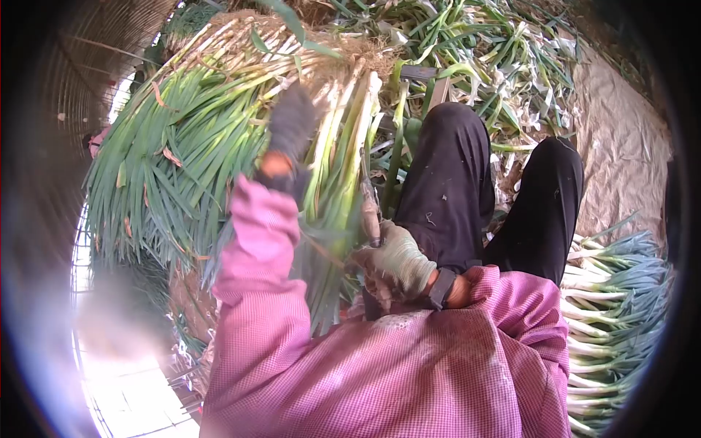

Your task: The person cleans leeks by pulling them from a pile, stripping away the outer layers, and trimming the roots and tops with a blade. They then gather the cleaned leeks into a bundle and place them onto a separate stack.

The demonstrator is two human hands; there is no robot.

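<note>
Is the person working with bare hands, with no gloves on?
No, the left hand wears a dark glove and the right hand a pale knitted glove while handling the long green-and-white onion stalks.

Daylight was soft and even, with few hard shadows. Below and beside the left hand (pixel 290 120), the lower corner burned out to white glare and haze. That hand was smeared by motion blur, while the right hand (pixel 394 263) was sharper. A fisheye lens bent the scene, with dark vignetting ringing the frame.
</note>
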